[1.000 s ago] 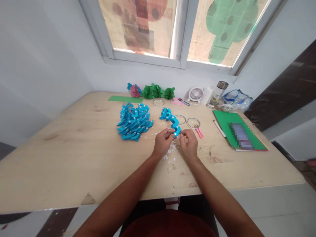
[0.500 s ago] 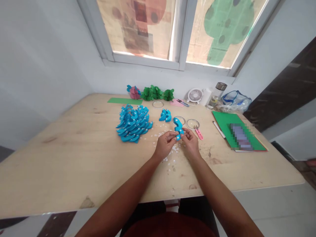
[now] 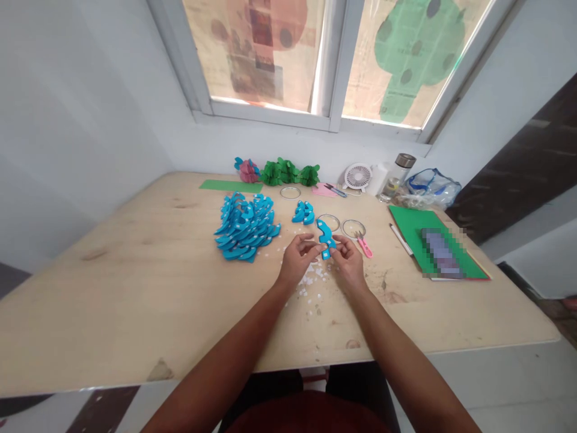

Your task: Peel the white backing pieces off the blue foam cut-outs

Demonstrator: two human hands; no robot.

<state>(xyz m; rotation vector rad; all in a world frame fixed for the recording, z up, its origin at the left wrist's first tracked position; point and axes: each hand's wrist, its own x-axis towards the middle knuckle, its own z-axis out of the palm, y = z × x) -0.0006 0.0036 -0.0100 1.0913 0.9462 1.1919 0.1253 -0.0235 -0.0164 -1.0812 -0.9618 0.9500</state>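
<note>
A wavy blue paper cutout (image 3: 324,233) with small white squares on it is held up over the table. My right hand (image 3: 349,258) pinches its lower right edge between thumb and fingers. From the other side, my left hand (image 3: 297,258) has its thumb and bent fingers closed at the cutout's lower left edge, near a white square. Whether a loose bit sits between those fingertips is too small to tell. Small white paper scraps (image 3: 311,278) lie below and between both hands. Behind them is a small group of blue cutouts (image 3: 303,212).
A large pile of blue cutouts (image 3: 246,228) lies left. Metal rings (image 3: 354,228) and pink snips (image 3: 364,245) are just beyond my right hand. Green sheets (image 3: 415,219), a pen (image 3: 400,239), a bottle (image 3: 396,177), a fan (image 3: 357,176) and green paper ornaments (image 3: 286,172) stand around.
The held cutout has tilted and dropped slightly. My left fingers have shifted a little away from it, with the thumb still at its edge. The whole view has moved slightly.
</note>
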